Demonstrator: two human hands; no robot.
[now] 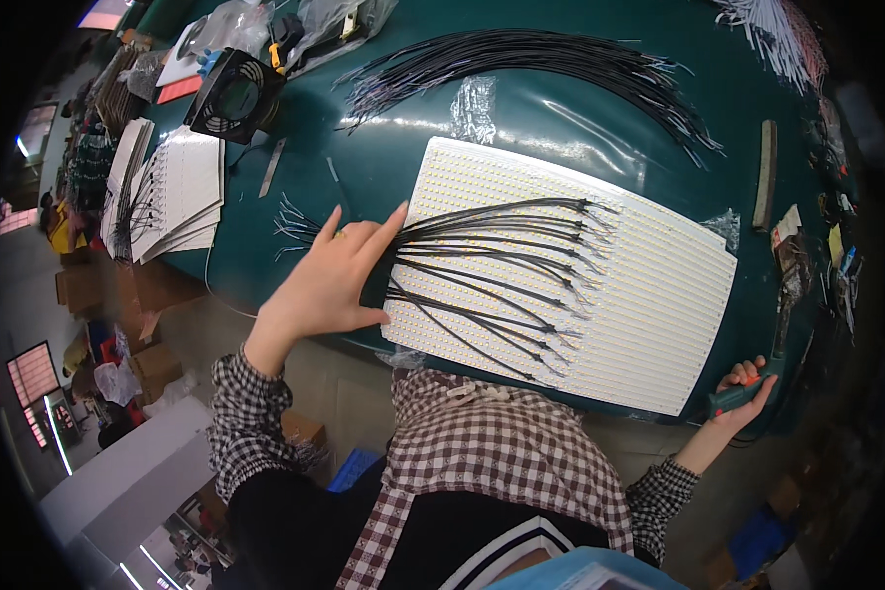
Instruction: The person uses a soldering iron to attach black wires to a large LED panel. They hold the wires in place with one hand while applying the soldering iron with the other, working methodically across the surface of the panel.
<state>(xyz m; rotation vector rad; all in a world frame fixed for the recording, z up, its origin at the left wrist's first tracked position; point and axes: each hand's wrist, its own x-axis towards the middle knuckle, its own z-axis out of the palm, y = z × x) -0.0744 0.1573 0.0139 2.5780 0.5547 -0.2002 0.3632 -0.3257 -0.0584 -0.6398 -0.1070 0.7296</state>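
A white LED board (669, 295) with rows of small yellowish dots lies on the green table before me. Several black cables (501, 258) are fanned across its left half, their stripped thin wire ends near the middle. My left hand (329, 270) spreads over the cables at the board's left edge, thumb and index finger apart and touching the edge. The cables' other ends (295, 224) poke out beyond it. Off the board's lower right corner, my right hand (739, 393) grips a green soldering gun (733, 399) with an orange trigger, which points away from the board.
A black cable bundle (521, 61) lies at the back. At the left stand a small black fan (234, 96) and stacked white boards (182, 187) with cables. A grey bar (765, 177) and a dark wrapped item (792, 270) lie at the right. White wires (772, 34) fill the far right corner.
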